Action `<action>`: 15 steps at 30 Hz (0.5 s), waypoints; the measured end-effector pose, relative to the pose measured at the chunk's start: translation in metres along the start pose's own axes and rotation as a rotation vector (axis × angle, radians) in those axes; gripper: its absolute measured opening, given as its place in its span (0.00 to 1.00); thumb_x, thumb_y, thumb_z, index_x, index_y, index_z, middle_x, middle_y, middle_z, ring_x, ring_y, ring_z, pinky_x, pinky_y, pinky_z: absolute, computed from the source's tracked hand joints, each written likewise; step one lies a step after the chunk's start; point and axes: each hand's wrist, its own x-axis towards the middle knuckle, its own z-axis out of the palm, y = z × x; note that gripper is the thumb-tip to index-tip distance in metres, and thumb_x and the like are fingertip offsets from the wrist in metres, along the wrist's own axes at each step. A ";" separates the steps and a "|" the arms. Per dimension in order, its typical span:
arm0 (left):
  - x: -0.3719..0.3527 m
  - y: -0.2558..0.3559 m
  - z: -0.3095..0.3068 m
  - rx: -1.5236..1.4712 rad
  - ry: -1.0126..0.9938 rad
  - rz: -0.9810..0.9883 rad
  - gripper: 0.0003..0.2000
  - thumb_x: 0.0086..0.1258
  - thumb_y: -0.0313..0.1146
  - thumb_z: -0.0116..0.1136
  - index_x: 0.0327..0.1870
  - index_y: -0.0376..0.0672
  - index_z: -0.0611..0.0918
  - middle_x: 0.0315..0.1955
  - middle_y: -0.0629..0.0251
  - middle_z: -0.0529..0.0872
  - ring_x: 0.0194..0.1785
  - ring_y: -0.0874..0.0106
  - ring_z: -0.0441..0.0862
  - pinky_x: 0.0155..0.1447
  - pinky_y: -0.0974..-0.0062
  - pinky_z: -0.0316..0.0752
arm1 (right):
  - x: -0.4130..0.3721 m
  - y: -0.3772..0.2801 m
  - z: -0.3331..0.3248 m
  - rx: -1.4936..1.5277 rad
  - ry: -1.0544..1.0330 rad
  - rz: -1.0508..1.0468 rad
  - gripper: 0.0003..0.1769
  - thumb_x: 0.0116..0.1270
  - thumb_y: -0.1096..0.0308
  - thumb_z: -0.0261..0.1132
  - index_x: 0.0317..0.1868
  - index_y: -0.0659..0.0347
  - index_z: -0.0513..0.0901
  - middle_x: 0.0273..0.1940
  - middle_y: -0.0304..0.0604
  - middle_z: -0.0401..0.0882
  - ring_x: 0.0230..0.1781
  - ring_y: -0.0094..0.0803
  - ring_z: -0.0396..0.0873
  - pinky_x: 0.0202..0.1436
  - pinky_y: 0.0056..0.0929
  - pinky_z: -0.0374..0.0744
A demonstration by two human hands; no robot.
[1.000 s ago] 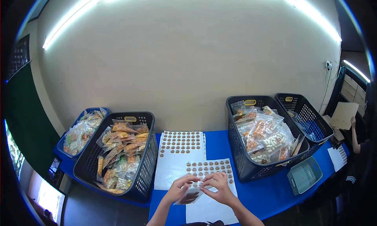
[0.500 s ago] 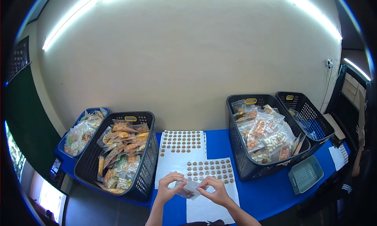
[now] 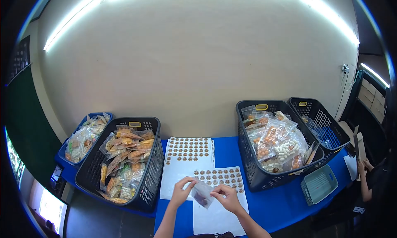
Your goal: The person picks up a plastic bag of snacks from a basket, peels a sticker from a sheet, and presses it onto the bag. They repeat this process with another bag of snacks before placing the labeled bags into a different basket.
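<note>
A small clear bag [image 3: 202, 194] with dark contents hangs tilted between my two hands, above the sticker sheets. My left hand [image 3: 182, 191] pinches its upper left corner. On its right edge, the thumb and fingers of my right hand [image 3: 226, 198] are closed. Below lies a white sheet [image 3: 219, 219] with rows of round brown stickers on its upper part. Another sticker sheet [image 3: 178, 171] lies behind it to the left, its rows of stickers at the top.
Left stand a black basket [image 3: 151, 167] of filled bags and a blue basket [image 3: 64, 149]. Right are a large black basket [image 3: 264, 181], another black basket [image 3: 339, 136] and a grey-green tray [image 3: 319, 184]. At far right, another person's hands [image 3: 364, 167] hold a cardboard piece.
The bag now hangs more upright and shows more of its face. My left hand has risen slightly. At far right, the other person's hands and the cardboard have moved lower.
</note>
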 end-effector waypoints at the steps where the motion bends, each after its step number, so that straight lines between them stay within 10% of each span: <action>1: 0.001 -0.009 0.003 0.019 -0.050 0.063 0.13 0.60 0.32 0.60 0.44 0.37 0.78 0.43 0.60 0.79 0.48 0.68 0.75 0.55 0.73 0.67 | -0.001 0.008 -0.001 0.170 0.038 0.074 0.06 0.58 0.73 0.64 0.30 0.67 0.76 0.27 0.40 0.78 0.30 0.24 0.76 0.33 0.20 0.74; 6: -0.025 -0.015 0.048 0.219 -0.057 0.194 0.44 0.50 0.44 0.68 0.63 0.37 0.55 0.60 0.52 0.61 0.60 0.59 0.64 0.62 0.65 0.60 | 0.004 0.010 -0.014 0.456 0.242 0.231 0.05 0.65 0.73 0.56 0.33 0.65 0.73 0.36 0.44 0.78 0.35 0.27 0.78 0.37 0.25 0.80; 15: -0.034 -0.055 0.053 0.204 0.041 0.073 0.17 0.68 0.27 0.47 0.55 0.30 0.67 0.45 0.49 0.78 0.45 0.61 0.80 0.49 0.73 0.75 | 0.008 0.011 0.000 0.524 0.107 0.163 0.10 0.67 0.69 0.53 0.47 0.63 0.67 0.47 0.42 0.71 0.47 0.27 0.73 0.46 0.30 0.77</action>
